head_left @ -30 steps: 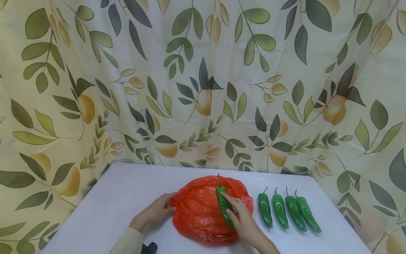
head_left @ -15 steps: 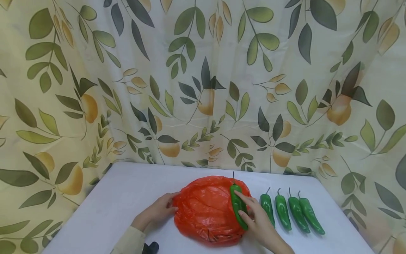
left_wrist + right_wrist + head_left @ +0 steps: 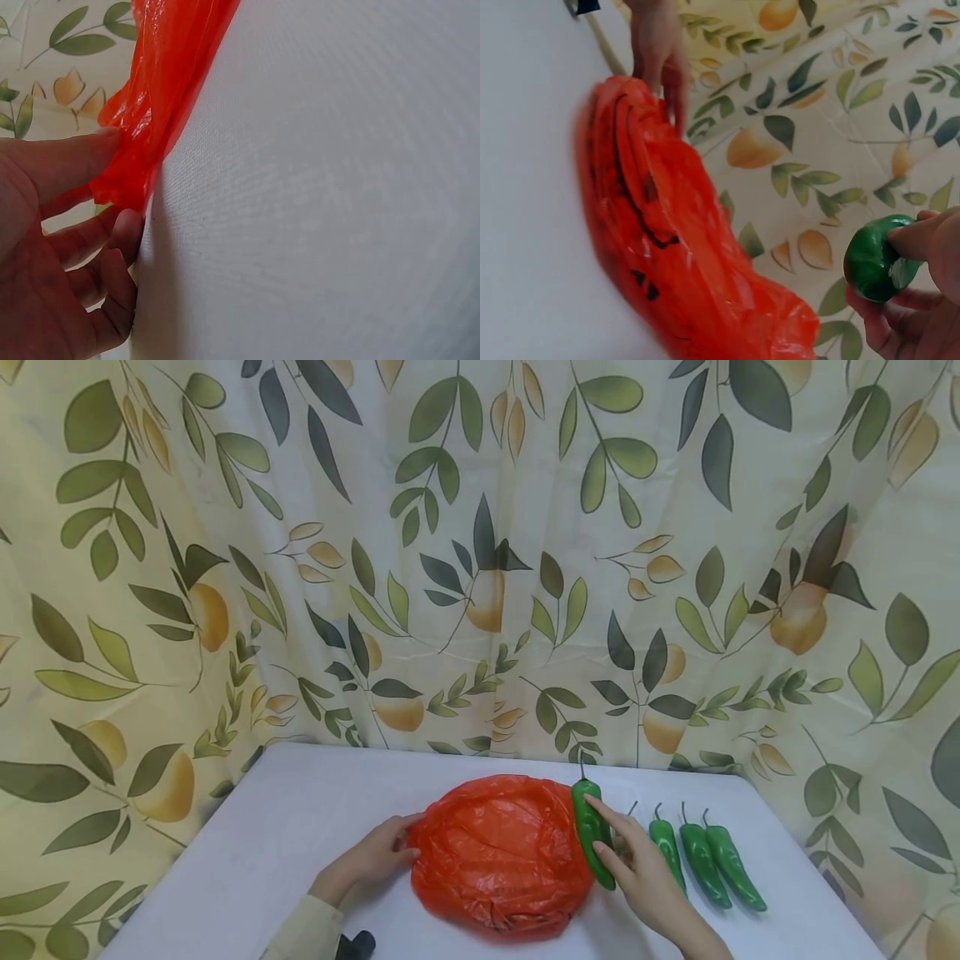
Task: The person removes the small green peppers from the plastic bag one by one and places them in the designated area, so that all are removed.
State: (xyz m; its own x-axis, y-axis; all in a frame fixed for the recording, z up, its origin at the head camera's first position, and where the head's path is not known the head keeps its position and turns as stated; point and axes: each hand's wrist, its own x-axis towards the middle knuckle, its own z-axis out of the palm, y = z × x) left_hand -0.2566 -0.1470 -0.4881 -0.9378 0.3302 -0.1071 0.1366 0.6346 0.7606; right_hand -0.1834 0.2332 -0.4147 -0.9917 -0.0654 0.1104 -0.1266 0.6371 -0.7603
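Note:
My right hand (image 3: 643, 870) holds a long green pepper (image 3: 590, 827) by its side, stem pointing away from me. The pepper is at the right edge of a crumpled red plastic bag (image 3: 498, 852) on the table. In the right wrist view the pepper (image 3: 877, 259) shows end-on between thumb and fingers, apart from the bag (image 3: 697, 247). At the bag's left edge, my left hand (image 3: 378, 852) pinches the plastic; the left wrist view shows the thumb on the bag (image 3: 150, 97) with fingers behind it. Dark marks show on the bag's near side.
On the right of the white table (image 3: 315, 785) several green peppers (image 3: 705, 864) lie in a row, one mostly behind my right hand. A small black object (image 3: 358, 945) is near my left sleeve (image 3: 307, 931). A leaf-and-fruit patterned curtain (image 3: 465, 568) hangs behind the table.
My right hand has carried the pepper rightward from over the middle of the bag to its right edge. My left hand has stayed at the bag's left edge.

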